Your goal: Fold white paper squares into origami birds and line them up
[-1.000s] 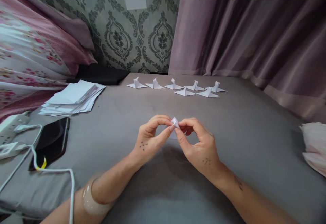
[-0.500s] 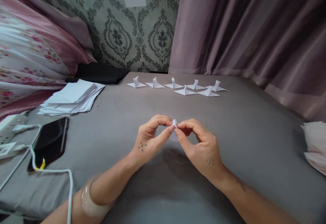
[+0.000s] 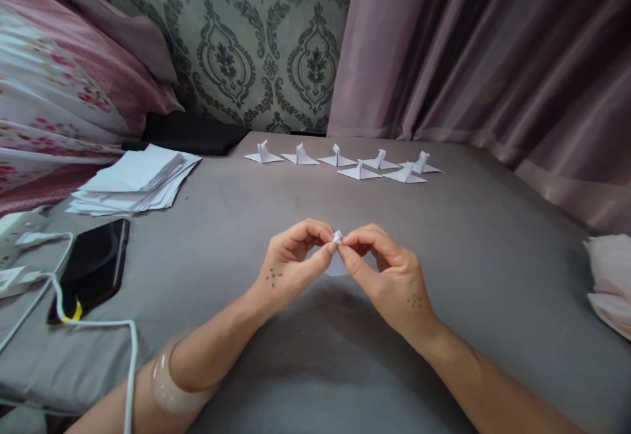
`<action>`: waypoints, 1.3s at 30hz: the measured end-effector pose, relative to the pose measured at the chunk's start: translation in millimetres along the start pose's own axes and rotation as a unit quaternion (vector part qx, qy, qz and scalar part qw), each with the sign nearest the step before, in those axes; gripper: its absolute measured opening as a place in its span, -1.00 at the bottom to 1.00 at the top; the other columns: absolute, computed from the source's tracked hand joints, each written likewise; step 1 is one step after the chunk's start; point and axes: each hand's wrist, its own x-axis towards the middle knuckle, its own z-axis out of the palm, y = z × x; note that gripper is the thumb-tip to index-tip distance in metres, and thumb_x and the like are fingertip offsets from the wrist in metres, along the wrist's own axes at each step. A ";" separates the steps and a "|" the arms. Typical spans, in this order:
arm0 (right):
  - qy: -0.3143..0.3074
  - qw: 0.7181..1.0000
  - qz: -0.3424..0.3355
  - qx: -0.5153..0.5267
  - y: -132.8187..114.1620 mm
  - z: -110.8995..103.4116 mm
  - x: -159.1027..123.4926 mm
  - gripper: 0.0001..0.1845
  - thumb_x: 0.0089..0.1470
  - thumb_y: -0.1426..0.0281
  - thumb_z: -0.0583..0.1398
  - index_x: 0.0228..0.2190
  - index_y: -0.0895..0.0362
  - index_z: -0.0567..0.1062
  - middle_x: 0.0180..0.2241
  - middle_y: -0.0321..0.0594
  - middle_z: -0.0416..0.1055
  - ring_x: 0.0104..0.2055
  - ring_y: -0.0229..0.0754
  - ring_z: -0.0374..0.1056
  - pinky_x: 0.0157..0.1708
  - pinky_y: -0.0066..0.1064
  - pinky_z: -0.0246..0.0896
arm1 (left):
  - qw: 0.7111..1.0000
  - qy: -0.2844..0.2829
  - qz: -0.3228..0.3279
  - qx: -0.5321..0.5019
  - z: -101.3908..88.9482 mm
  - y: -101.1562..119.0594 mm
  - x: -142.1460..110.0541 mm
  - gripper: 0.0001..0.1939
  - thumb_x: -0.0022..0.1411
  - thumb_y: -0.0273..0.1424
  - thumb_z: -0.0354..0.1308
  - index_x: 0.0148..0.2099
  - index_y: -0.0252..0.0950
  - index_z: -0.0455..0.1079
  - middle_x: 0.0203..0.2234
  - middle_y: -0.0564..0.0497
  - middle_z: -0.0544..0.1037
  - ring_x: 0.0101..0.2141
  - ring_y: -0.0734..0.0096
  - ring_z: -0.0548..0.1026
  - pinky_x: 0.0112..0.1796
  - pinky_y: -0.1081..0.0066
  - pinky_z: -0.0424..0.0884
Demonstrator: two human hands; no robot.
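Observation:
My left hand (image 3: 288, 263) and my right hand (image 3: 387, 273) meet over the grey sheet (image 3: 444, 237), both pinching one small folded white paper piece (image 3: 337, 250). Thumbs and forefingers press its top tip, and a pale flap hangs below between the hands. Most of the piece is hidden by my fingers. Beyond my hands, several finished folded paper figures (image 3: 340, 161) stand in a row near the wall.
A stack of white paper sheets (image 3: 135, 181) lies at the far left. A black phone (image 3: 91, 269) with a white cable (image 3: 64, 302) and a power strip (image 3: 14, 250) sit at the left edge. Floral bedding (image 3: 59, 105) rises left, curtains (image 3: 493, 59) right, a pale cloth (image 3: 608, 286) at the right edge.
My fingers have closed further over the paper's tip, so less of it shows. The view has shifted slightly; the hands stay together in the same place.

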 end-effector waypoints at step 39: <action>-0.088 0.927 0.314 0.186 25.9 -1.1 10.1 -0.65 0.01 0.12 0.29 -0.30 0.14 0.50 -0.35 -0.21 0.51 -0.31 -0.25 0.44 -0.24 -0.38 0.37 | 0.970 0.062 -0.222 -0.080 -9.1 -15.5 9.9 -0.79 -0.02 -0.30 0.41 -0.37 -0.33 0.54 -0.48 0.02 0.57 -0.46 0.48 0.47 -0.36 0.44 0.36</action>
